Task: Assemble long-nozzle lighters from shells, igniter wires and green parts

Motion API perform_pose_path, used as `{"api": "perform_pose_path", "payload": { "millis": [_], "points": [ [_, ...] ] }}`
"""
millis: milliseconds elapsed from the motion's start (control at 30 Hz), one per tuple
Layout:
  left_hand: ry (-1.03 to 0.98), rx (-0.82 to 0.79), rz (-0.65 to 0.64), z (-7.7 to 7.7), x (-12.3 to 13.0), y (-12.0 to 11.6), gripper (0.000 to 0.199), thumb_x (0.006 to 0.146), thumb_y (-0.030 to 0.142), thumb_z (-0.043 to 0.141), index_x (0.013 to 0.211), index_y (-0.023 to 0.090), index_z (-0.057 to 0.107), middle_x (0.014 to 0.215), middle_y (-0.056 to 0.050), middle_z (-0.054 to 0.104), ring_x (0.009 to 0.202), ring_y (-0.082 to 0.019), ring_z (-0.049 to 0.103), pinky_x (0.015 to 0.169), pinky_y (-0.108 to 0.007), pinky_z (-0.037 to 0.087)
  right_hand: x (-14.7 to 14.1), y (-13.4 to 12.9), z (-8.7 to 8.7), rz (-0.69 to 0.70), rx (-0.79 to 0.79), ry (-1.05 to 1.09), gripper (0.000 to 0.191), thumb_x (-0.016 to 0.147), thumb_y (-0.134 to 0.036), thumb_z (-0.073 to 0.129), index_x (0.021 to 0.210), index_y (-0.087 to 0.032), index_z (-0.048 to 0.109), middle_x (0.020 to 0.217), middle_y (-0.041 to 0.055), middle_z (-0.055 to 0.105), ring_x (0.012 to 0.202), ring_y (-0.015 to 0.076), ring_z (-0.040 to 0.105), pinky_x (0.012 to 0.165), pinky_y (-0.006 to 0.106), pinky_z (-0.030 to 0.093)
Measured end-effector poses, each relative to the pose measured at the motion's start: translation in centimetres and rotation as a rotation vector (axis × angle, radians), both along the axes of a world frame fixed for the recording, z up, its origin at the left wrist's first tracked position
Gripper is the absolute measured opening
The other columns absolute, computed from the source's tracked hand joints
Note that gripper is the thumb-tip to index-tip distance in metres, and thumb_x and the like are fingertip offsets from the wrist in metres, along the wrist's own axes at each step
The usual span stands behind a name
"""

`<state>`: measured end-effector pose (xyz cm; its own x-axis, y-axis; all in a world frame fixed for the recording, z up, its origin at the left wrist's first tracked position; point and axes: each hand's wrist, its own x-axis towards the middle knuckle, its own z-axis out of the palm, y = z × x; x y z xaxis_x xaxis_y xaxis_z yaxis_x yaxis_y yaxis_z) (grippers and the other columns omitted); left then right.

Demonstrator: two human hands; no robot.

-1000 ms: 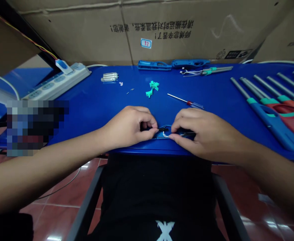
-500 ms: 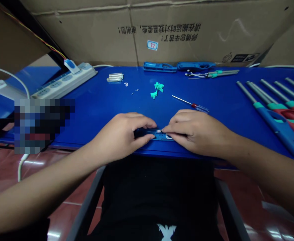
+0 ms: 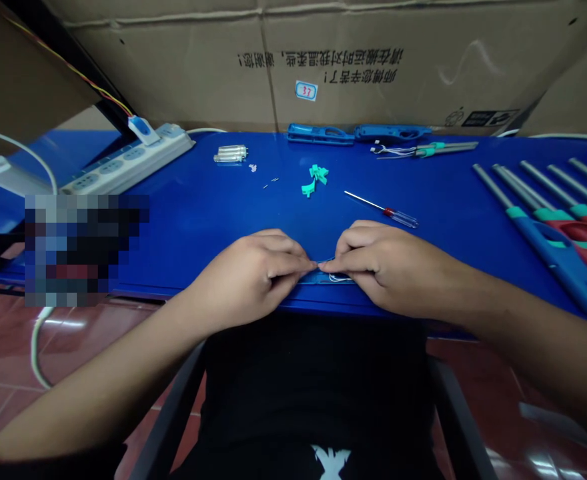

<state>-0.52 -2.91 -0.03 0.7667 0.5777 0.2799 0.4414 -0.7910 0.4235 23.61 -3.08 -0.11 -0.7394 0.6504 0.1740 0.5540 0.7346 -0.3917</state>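
Well, the blue-topped desk (image 3: 208, 220) stood against large cardboard cartons (image 3: 173, 67), with a power strip (image 3: 128, 160) at its far left and a red-tiled floor (image 3: 8, 360) below. Along the right lay a fan of long-nosed utility lighters (image 3: 558, 257), with blue and red bodies, metal nozzles and teal collars; they looked fully put together. At the far edge sat two blue lighter shells (image 3: 320, 134), and beside them were metal nozzles with trailing wires (image 3: 426, 148), all apparently not yet built into a body. Nearer the middle lay teal plastic pieces (image 3: 314, 179), a small bundle of clear tubes (image 3: 231, 153), tiny metal pins (image 3: 271, 181) and a red-handled precision screwdriver (image 3: 396, 216), which nothing touched.

At the near edge of the desk, centred before the person, a blue lighter housing (image 3: 326, 280) lay pinched between both hands. The left hand (image 3: 246, 280) and right hand (image 3: 391, 267) each had a closed grip on it, their fingertips almost meeting. A white wire loop (image 3: 341, 279) showed along its near side. The fingers hid most of the housing, so I could not tell whether it was fully closed. Loose parts were left for more units.
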Motion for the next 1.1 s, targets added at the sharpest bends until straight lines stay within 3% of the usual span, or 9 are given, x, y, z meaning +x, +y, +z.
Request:
{"api": "perform_pose_path", "payload": {
  "millis": [167, 333, 533, 833, 1100],
  "points": [
    [0.02, 0.032, 0.055, -0.3, -0.1, -0.8, 0.026, 0.095, 0.032, 0.063, 0.115, 0.018, 0.073, 0.107, -0.008, 0.073, 0.097, -0.021, 0.065, 0.086, -0.036, 0.053, 0.4, -0.2, 0.1, -0.012, -0.004, 0.051, 0.028, 0.096, -0.014, 0.052, 0.11, -0.021, 0.075, 0.101, 0.0064, 0.072, 0.098, 0.0202, 0.062, 0.087, 0.037, 0.051],
    [-0.06, 0.057, 0.064, -1.3, -0.1, -1.0, 0.024, 0.095, 0.03, 0.064, 0.114, 0.018, 0.073, 0.107, -0.008, 0.073, 0.096, -0.02, 0.065, 0.086, -0.036, 0.053, 1.5, -1.3, 0.4, -0.076, -0.038, 0.082, 0.016, 0.094, -0.027, 0.06, 0.104, -0.021, 0.072, 0.102, 0.0066, 0.069, 0.095, 0.0193, 0.061, 0.083, 0.034, 0.05],
    [-0.066, 0.044, 0.069, -1.3, 0.0, -1.1, 0.024, 0.095, 0.029, 0.062, 0.115, 0.018, 0.071, 0.106, -0.008, 0.072, 0.097, -0.02, 0.063, 0.088, -0.036, 0.052, 1.6, -2.8, -0.6, -0.057, 0.093, 0.016, 0.022, 0.098, -0.02, 0.052, 0.1, -0.02, 0.074, 0.095, 0.0064, 0.066, 0.086, 0.0184, 0.056, 0.075, 0.035, 0.045],
    [0.085, -0.155, 0.011, -0.2, 0.2, -0.5, 0.035, 0.097, 0.025, 0.055, 0.132, 0.028, 0.061, 0.111, -0.007, 0.059, 0.107, -0.022, 0.054, 0.093, -0.036, 0.046, 0.7, -3.0, -0.5, -0.15, -0.1, 0.041, 0.02, 0.097, -0.016, 0.051, 0.102, -0.022, 0.069, 0.098, 0.0037, 0.065, 0.091, 0.0182, 0.055, 0.084, 0.039, 0.043],
    [0.167, -0.31, -0.075, 1.0, 0.6, 1.1, 0.028, 0.094, 0.022, 0.058, 0.12, 0.031, 0.065, 0.11, -0.004, 0.056, 0.108, -0.02, 0.052, 0.091, -0.033, 0.045, 0.1, -3.2, 0.1, -0.313, -0.25, 0.039, 0.015, 0.091, -0.02, 0.057, 0.097, -0.028, 0.069, 0.098, 0.0013, 0.064, 0.097, 0.0198, 0.056, 0.087, 0.041, 0.043]
  ]
}}
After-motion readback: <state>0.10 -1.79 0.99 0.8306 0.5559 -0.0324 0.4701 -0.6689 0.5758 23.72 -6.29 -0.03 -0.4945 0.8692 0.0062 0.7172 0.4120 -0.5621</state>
